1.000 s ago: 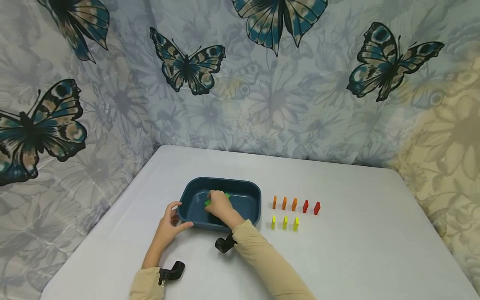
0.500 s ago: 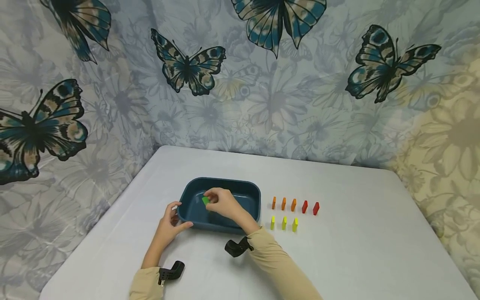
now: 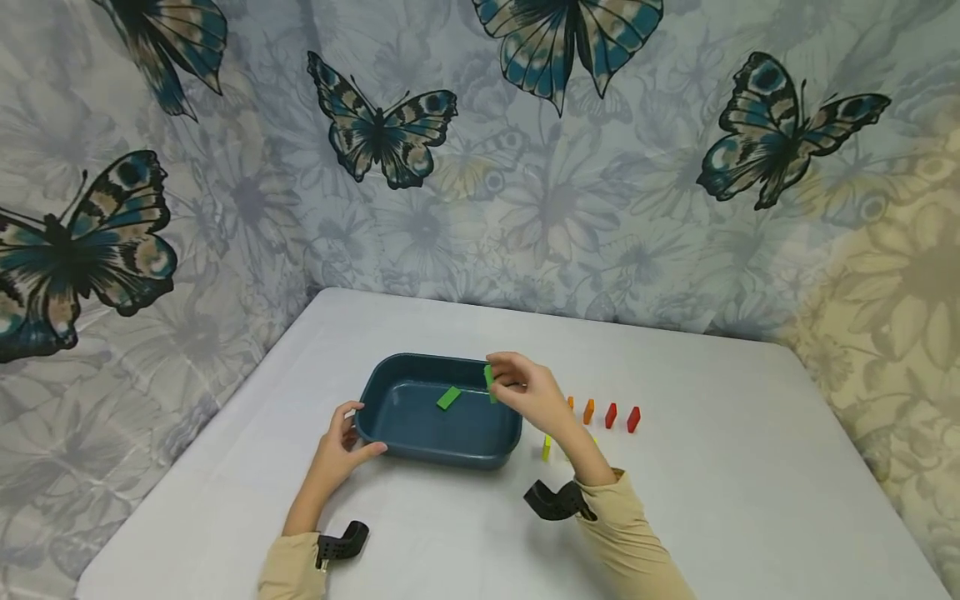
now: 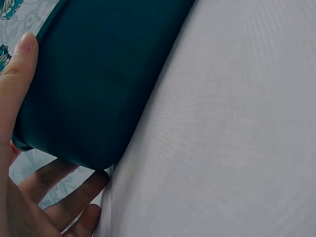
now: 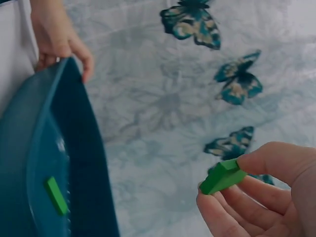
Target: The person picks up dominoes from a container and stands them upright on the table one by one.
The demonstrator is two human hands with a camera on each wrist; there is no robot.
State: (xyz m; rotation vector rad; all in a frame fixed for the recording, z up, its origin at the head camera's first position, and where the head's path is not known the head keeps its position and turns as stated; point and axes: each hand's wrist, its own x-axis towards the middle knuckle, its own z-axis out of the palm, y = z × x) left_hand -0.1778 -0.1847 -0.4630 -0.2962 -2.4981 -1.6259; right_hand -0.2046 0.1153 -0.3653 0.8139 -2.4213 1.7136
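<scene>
A dark blue rectangular tub (image 3: 442, 455) stands on the table. My left hand (image 3: 336, 457) holds its left end, thumb at the front and fingers round the corner; the left wrist view shows the thumb (image 4: 24, 59) along the tub's wall. Over the tub's right rim, my right hand (image 3: 534, 395) pinches a small green domino-like block (image 5: 224, 177) between thumb and fingertips. A second green block (image 3: 448, 398) lies flat on the tub's floor, and shows in the right wrist view too.
Right of the tub, two red blocks (image 3: 633, 419) and an orange block (image 3: 588, 411) stand upright in a row. A yellow block (image 3: 547, 448) stands nearer me. My right hand and forearm hide part of both rows. Butterfly-patterned cloth hangs behind the white table (image 3: 735, 467).
My right hand has lifted a green block from the tub and carried it right, to above the right rim. The other green block is now uncovered. My left hand stays on the tub.
</scene>
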